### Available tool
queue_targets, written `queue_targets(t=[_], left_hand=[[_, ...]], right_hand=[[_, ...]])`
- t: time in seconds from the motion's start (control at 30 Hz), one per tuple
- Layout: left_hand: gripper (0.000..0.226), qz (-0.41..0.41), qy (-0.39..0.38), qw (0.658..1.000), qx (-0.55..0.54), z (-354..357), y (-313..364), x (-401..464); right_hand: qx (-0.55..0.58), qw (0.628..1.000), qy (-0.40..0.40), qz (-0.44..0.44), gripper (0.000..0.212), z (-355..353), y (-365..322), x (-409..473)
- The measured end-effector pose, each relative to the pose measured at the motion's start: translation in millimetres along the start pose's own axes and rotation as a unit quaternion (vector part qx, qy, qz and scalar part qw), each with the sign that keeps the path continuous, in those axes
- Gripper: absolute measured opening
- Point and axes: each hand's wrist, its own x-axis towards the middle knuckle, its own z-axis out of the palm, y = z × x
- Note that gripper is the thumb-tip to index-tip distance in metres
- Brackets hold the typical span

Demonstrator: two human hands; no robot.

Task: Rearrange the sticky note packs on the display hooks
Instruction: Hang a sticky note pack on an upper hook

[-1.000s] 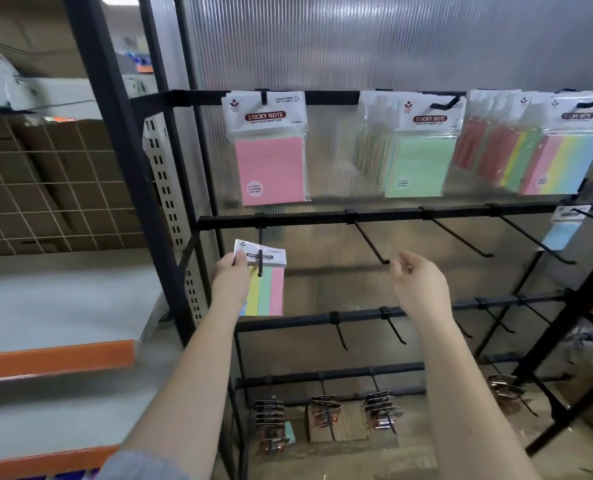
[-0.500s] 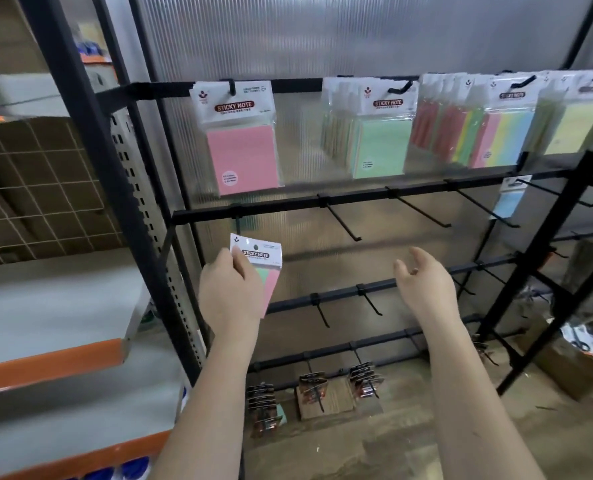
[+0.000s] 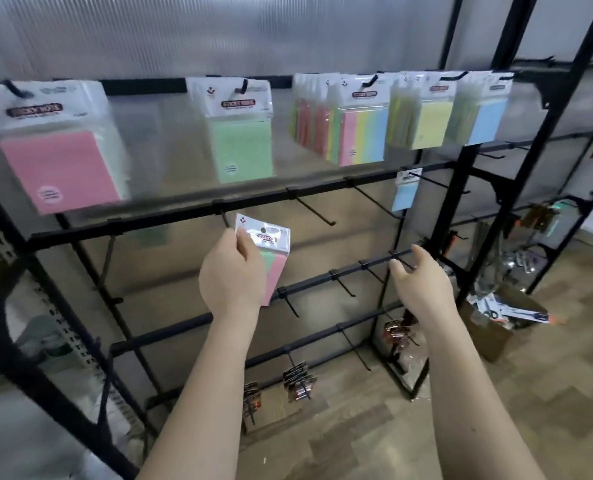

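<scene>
The left hand (image 3: 232, 278) pinches a striped sticky note pack (image 3: 271, 252) by its header, off any hook, just below the second rail (image 3: 323, 192). The right hand (image 3: 423, 289) hangs loose-fingered, empty. That rail's hooks look mostly bare; a small blue pack (image 3: 405, 194) hangs far right, so rehanging remains.

one head-worn wide-angle view, facing a black display rack (image 3: 323, 188) from close in front.

the camera sits above the forearms and looks forward and down, angled a little to the right, so the rack's bars run upward toward the right of frame. the top row of hanging packs (image 3: 361, 129) fills the upper band, the wood-look floor (image 3: 548, 393) the lower right. the left hand (image 3: 232, 275) and right hand (image 3: 423, 289) reach in from the bottom edge. the left edge is blurred, perhaps from head motion. no second view overlaps it.
</scene>
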Motion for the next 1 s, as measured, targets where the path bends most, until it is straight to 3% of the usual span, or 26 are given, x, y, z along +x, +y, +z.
queue_targets(t=[0.5,0.83,1.0], left_hand=[[0.041,-0.048,0.034,0.998,-0.008,153.7,158.8,-86.2],[0.042,0.006,0.03,0.999,-0.017,218.0,195.1,-67.5],[0.041,0.095,0.037,0.993,-0.061,267.1,197.8,-45.9]], right_hand=[[-0.028,0.993,-0.075,-0.085,0.058,-110.3,142.0,159.2],[0.053,0.991,-0.099,-0.078,0.044,-94.7,165.9,259.6],[0.084,0.99,-0.08,-0.075,0.043,-77.9,150.7,324.6]])
